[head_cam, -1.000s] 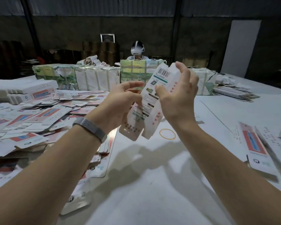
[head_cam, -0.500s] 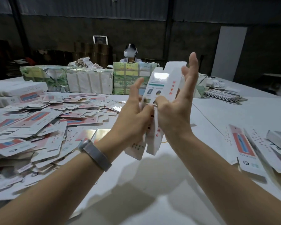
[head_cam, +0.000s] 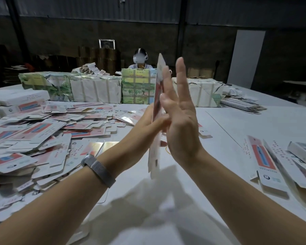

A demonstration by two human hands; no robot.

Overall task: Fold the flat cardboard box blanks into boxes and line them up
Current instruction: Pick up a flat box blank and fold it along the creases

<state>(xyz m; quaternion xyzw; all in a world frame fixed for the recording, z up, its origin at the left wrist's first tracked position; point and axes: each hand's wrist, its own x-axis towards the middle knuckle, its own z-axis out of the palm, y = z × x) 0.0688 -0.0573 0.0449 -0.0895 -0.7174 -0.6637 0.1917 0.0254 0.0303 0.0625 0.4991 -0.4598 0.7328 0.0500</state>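
Observation:
A white and red box blank (head_cam: 153,159) stands upright and edge-on to me, above the white table (head_cam: 237,124). My right hand (head_cam: 182,124) presses flat against its right face, fingers straight and pointing up. My left hand (head_cam: 143,121) is on the blank's left side and holds it at mid-height; its fingertips are hidden behind the blank and my right hand. A wide heap of flat blanks (head_cam: 42,131) covers the table to my left. Several boxes (head_cam: 265,160) lie side by side near the right edge.
Wrapped bundles (head_cam: 95,89) form a row across the far side, and a person (head_cam: 140,59) sits behind them. A white stack (head_cam: 16,101) stands far left, a stack of flat sheets (head_cam: 240,105) far right. A yellow rubber band (head_cam: 168,150) lies under my hands.
The blank has turned from face-on to edge-on and closed flat. My right hand has straightened and now presses flat on it. Both hands have come closer together.

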